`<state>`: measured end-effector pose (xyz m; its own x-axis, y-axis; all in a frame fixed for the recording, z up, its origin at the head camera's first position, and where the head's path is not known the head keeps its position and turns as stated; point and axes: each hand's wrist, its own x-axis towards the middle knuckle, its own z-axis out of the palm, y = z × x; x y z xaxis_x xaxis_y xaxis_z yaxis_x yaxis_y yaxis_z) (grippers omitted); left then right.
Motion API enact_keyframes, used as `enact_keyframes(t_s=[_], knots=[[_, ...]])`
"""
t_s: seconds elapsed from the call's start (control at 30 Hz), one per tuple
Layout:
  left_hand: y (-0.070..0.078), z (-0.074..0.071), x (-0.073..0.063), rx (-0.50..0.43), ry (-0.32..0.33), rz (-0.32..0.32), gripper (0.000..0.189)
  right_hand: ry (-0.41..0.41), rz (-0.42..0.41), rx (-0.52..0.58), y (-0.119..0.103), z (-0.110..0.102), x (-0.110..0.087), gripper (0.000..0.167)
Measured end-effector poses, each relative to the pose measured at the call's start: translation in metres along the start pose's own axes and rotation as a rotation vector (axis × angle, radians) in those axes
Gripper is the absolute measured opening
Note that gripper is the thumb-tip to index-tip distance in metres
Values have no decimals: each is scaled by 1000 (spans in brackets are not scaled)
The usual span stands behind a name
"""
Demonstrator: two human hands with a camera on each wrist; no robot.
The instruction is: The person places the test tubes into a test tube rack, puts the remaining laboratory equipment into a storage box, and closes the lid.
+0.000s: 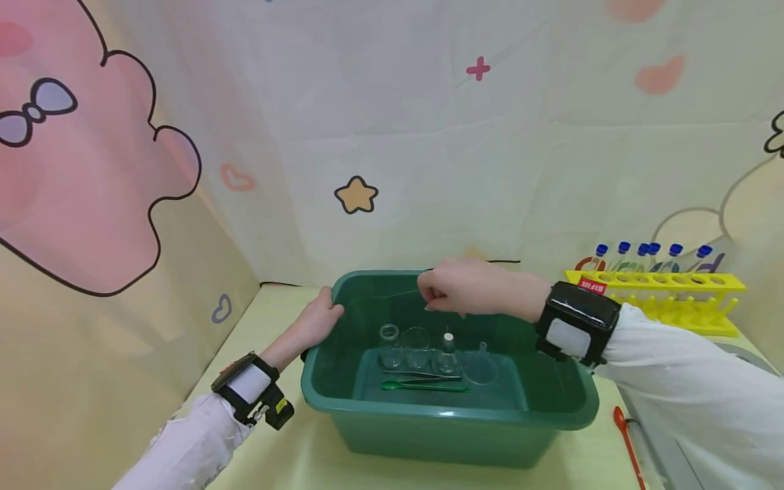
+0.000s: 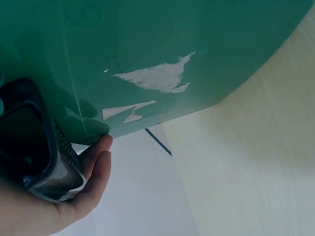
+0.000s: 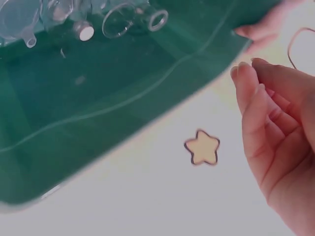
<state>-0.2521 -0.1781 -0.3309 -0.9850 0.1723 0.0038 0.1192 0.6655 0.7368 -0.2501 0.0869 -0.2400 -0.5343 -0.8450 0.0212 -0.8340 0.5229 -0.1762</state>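
A green plastic tub stands on the table. My left hand grips its left rim; in the left wrist view, the fingers curl beside a dark handle at the tub's side. Over the tub's far part, my right hand hovers with loosely bent fingers and nothing visible in them. Inside the tub sit a clear wide-mouthed flask, a beaker, a flask with a white stopper and a clear funnel. Thin dark tools and a green spoon lie before them.
At the right, a yellow test tube rack holds several blue-capped tubes. A red spoon lies on the table right of the tub, next to a grey surface. A patterned curtain hangs behind.
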Motion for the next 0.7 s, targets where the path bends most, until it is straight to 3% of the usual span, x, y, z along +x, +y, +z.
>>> enact_keyframes(t_s=[0.2, 0.3, 0.57, 0.7], knots=[[-2, 0, 1, -2, 2, -8, 22, 103, 7, 14, 11, -13, -24, 19], [-3, 0, 1, -14, -2, -10, 22, 144, 54, 28, 18, -22, -40, 16], [-2, -2, 1, -12, 6, 1, 22, 234, 327, 29, 45, -41, -91, 5], [-2, -3, 0, -14, 5, -3, 22, 211, 459, 29, 63, -38, -109, 9]])
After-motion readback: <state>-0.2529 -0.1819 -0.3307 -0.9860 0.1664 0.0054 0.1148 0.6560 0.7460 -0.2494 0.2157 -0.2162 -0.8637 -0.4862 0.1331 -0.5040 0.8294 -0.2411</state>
